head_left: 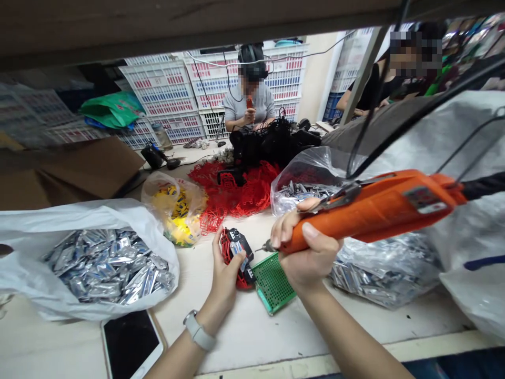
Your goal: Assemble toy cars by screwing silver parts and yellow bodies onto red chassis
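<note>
Black-red assembly (241, 245), one; orange screwdriver (366, 213), one

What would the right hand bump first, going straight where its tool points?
The right hand's tool would probably touch the black thing in the left hand first; the depth is hard to judge.

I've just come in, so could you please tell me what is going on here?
The person's left hand holds a black-and-red item while the right hand grips an orange power driver, its bit close to that item. A green tray lies beside it. Across the table, a co-worker holds another orange tool.
</note>
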Available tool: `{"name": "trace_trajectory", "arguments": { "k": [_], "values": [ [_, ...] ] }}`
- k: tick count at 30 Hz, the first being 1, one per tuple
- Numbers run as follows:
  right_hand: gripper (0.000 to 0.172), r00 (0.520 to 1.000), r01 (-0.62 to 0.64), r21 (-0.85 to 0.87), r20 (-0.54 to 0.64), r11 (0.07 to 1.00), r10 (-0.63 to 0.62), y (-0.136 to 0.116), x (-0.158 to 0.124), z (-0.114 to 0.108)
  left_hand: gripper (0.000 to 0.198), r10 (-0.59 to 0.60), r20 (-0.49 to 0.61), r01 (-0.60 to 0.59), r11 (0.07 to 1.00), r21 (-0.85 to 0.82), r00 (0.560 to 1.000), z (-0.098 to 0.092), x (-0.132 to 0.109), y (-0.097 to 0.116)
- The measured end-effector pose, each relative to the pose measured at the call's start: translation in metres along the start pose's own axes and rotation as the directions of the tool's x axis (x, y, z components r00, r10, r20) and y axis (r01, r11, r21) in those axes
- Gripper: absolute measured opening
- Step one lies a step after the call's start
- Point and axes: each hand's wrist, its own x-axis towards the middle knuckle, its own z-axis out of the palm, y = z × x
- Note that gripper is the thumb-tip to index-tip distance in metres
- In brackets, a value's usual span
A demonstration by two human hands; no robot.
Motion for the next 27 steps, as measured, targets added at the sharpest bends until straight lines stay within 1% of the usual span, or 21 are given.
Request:
{"name": "trace_trajectory", "arguments": {
  "k": [3, 6, 9, 15, 19, 27],
  "values": [
    [0.018, 0.995, 0.018, -0.007, -0.094, 1.0, -0.018, 0.012, 0.002, 0.013, 0.084, -0.06, 0.01, 0.06, 0.998, -0.027, 0.998, 0.001, -0.001, 0.001],
    [0.021, 0.99, -0.019, -0.037, -0.143, 0.999, 0.013, 0.028, -0.001, 0.018, 0.083, -0.053, 0.012, 0.053, 0.998, -0.033, 0.999, 0.001, -0.001, 0.001],
    [0.022, 0.991, -0.053, -0.04, -0.127, 0.998, 0.048, 0.036, -0.005, 0.018, 0.083, -0.045, 0.023, 0.046, 0.999, -0.027, 0.999, 0.0, 0.0, 0.001],
    [0.02, 0.991, -0.07, -0.024, -0.113, 0.997, 0.067, 0.035, -0.007, 0.02, 0.085, -0.059, 0.047, 0.062, 0.997, -0.05, 0.997, 0.0, 0.001, -0.001],
    [0.02, 0.991, -0.087, -0.061, -0.112, 0.994, 0.079, 0.038, -0.008, 0.02, 0.086, -0.045, 0.052, 0.047, 0.998, -0.051, 0.998, -0.002, 0.002, -0.005],
    [0.016, 0.992, -0.09, -0.021, -0.093, 0.996, 0.088, 0.043, -0.009, 0.02, 0.087, -0.024, 0.049, 0.026, 0.998, -0.057, 0.998, -0.003, 0.001, -0.006]
  ]
}}
